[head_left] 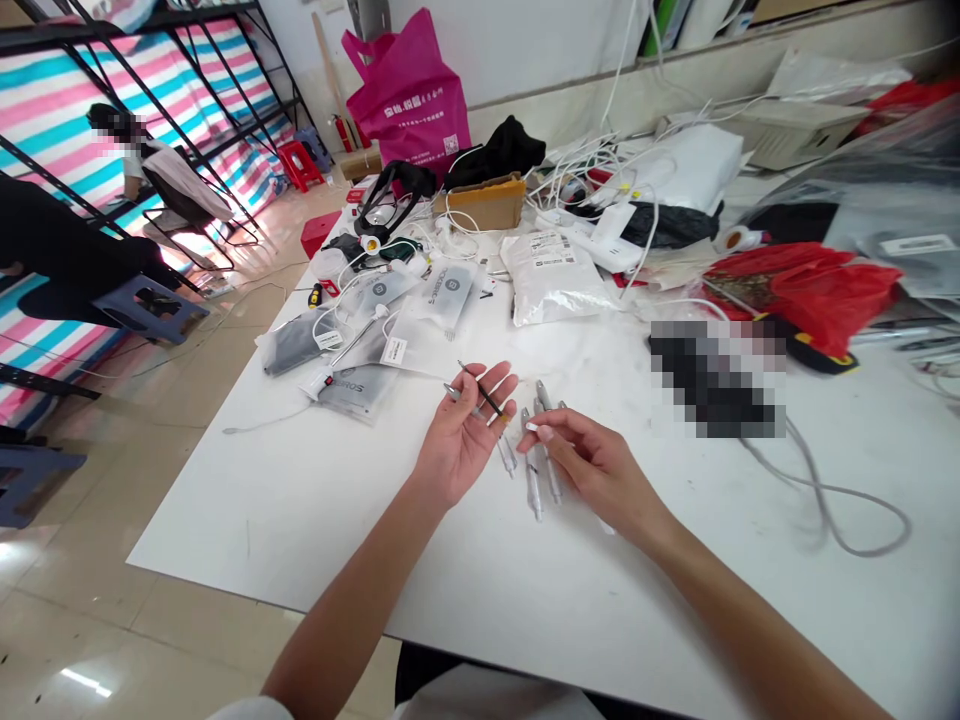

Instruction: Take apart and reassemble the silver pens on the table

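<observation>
Left forearm (352, 610) leads to left hand (459, 438), open and unclamped with black rod (481, 390) across its fingers, while right hand (592, 470), fingers together and unclamped, rests above metal tubes (534, 478).

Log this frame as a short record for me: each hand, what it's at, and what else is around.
Left hand: palm up, thin black metal-tipped rod across its fingers
Right hand: palm down, fingertips beside silver pen-shaped parts
Surface: white table
Around: printed plastic pouches, white packet, red plastic bag, pink tote bag
Others: seated person, far left
</observation>
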A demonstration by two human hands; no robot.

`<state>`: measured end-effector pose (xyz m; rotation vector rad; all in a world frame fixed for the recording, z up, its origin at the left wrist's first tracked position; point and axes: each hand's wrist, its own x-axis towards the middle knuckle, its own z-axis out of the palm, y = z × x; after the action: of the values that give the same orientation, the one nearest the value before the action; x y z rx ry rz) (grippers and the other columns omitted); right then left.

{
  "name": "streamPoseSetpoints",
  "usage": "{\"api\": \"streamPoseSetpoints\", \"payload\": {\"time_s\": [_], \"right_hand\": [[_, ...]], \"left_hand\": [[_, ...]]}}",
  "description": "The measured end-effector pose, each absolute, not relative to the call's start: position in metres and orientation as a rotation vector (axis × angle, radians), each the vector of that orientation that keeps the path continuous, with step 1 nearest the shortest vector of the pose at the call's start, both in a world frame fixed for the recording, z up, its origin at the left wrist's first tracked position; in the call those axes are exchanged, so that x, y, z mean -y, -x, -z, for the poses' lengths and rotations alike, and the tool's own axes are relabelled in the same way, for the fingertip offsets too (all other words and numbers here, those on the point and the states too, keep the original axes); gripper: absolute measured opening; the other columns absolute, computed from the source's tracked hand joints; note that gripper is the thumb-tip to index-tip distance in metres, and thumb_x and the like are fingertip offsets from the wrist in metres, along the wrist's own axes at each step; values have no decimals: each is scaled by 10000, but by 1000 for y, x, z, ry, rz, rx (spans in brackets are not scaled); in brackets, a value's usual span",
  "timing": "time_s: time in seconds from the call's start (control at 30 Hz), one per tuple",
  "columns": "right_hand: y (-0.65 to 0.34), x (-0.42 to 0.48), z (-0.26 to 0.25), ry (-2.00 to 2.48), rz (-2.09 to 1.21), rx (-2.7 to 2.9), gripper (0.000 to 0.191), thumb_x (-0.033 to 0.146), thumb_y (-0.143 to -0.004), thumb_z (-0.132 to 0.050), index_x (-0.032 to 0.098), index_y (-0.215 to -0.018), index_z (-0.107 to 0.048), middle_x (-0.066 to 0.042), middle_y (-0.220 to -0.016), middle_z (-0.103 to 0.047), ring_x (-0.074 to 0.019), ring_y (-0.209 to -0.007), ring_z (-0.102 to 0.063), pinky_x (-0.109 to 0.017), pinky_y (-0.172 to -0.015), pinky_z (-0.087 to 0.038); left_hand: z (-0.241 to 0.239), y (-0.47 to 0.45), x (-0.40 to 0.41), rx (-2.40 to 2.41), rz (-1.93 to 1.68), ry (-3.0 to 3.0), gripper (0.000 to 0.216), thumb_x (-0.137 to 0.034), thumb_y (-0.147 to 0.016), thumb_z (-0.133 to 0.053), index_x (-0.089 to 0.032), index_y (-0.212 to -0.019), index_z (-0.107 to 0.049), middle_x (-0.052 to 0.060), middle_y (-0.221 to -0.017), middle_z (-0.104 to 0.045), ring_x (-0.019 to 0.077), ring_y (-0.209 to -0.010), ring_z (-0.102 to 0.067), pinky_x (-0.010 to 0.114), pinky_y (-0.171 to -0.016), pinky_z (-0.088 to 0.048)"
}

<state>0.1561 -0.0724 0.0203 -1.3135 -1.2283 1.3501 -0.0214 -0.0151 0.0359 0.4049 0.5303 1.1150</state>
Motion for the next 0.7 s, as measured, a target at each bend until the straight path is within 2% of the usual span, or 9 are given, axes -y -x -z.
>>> {"api": "streamPoseSetpoints", "payload": {"time_s": [0.13, 0.27, 0.57, 0.7], "right_hand": [[-151, 76, -21, 1264, -1429, 1298, 356, 581, -1000, -560, 242, -1102, -596, -60, -1008, -767, -64, -495, -289, -241, -450, -253], [-150, 79, -22, 1237, -1481, 1286, 345, 584, -1007, -550, 251, -1098, -562, -63, -1026, -769, -64, -491, -282, -236, -449, -249], [-147, 80, -23, 1186, -1557, 1224, 350, 601, -1009, -537, 262, -1093, -511, -62, -1036, -778, -57, -471, -268, -229, -431, -232], [-145, 80, -25, 1204, -1551, 1246, 396, 626, -997, -538, 266, -1162, -527, -52, -982, -770, -61, -471, -271, -230, -426, -238]], "left_hand": [[-39, 19, 20, -544, -1112, -432, 72, -274, -1005, -633, -234, -1033, -686, 38, -1304, -725, 205, -1309, -639, 349, -1064, -509], [-38, 18, 19, -573, -1132, -417, 76, -276, -1004, -636, -229, -1047, -678, 45, -1330, -715, 213, -1337, -624, 370, -1110, -496], [-37, 19, 17, -554, -1158, -443, 63, -256, -1002, -638, -217, -1036, -674, 51, -1248, -749, 191, -1205, -702, 349, -1063, -523], [-38, 20, 17, -563, -1157, -483, 75, -280, -979, -676, -221, -1025, -674, 45, -1229, -755, 191, -1175, -713, 353, -1049, -527]]}}
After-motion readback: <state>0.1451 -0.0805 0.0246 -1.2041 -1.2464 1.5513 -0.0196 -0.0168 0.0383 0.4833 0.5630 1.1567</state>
